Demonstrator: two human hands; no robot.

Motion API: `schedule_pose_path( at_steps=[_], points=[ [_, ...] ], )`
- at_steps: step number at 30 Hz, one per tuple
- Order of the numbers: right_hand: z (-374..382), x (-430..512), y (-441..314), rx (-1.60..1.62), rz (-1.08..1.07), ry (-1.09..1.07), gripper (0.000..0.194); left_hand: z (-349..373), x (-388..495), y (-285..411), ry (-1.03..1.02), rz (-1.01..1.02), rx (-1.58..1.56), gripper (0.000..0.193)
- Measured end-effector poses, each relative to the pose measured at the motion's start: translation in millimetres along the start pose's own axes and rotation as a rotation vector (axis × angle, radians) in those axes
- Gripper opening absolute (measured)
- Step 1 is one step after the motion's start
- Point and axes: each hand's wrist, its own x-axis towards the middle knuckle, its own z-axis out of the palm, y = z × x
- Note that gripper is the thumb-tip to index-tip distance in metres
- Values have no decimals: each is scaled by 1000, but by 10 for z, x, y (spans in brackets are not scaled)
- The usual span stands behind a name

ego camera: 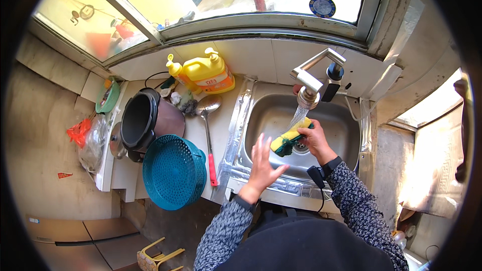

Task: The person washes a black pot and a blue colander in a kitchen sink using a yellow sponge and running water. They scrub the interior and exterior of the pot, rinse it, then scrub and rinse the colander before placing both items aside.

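Observation:
Water runs from the metal faucet (309, 92) onto a yellow sponge with a dark green scouring side (289, 135). My right hand (318, 141) grips the sponge at its right end, over the stainless steel sink (263, 111). Just left of the sponge is my left hand (260, 167), its fingers spread and nothing in them. The fingertips are close to the sponge's left end; whether they touch it I cannot tell. Below the sponge, the drain (300, 148) is partly covered.
Left of the sink lies a slotted metal spoon (209, 128) with a red handle. A teal plastic colander (174, 173) juts past the counter's front edge, beside a dark cooker pot (150, 120). Yellow detergent bottles (209, 73) stand against the tiles. A small stool (158, 258) is on the floor.

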Motion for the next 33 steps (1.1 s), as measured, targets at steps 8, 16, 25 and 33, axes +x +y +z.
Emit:
schedule_pose_path(
  at_steps=[8, 16, 25, 33],
  points=[
    [-182, 7, -228, -391, -177, 11, 57, 467, 440, -498, -22, -743, -1148, 36],
    [-175, -154, 182, 56, 140, -310, 50, 624, 270, -251, -307, -439, -628, 32],
    [-255, -470, -23, 173, 290, -210, 49, -573, -21, -1755, 419, -928, 551, 67],
    [-392, -268, 149, 119, 164, -179, 51, -541, -369, -1604, 419, -837, 388, 20]
  ],
)
